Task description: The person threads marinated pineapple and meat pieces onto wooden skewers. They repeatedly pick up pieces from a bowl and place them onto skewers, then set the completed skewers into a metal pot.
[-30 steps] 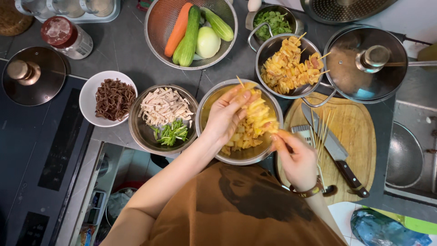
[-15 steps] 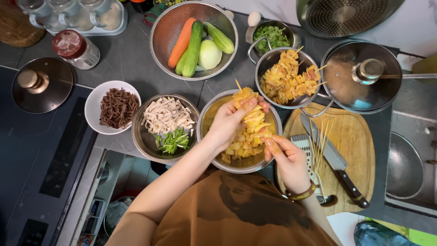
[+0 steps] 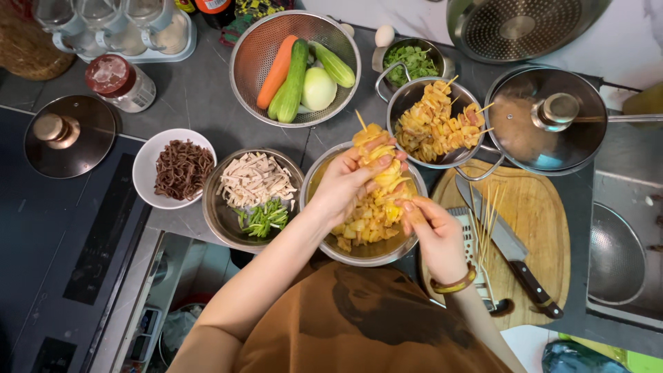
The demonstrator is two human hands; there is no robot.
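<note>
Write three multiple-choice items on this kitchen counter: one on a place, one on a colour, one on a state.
1. Where does the knife lie?
A. On the wooden cutting board
B. In the colander
C. On the stovetop

2. What colour is the carrot in the colander?
A. Purple
B. Orange
C. White

3. What is the left hand doing?
A. Resting flat on the counter
B. Gripping the knife
C. Holding yellow pieces on a skewer over the steel bowl

Answers:
1. A, the blade and dark handle rest on the board beside loose skewers.
2. B, it shows orange next to the green cucumber.
3. C, its fingers close around the loaded skewer, while the right hand holds the lower end.
</note>
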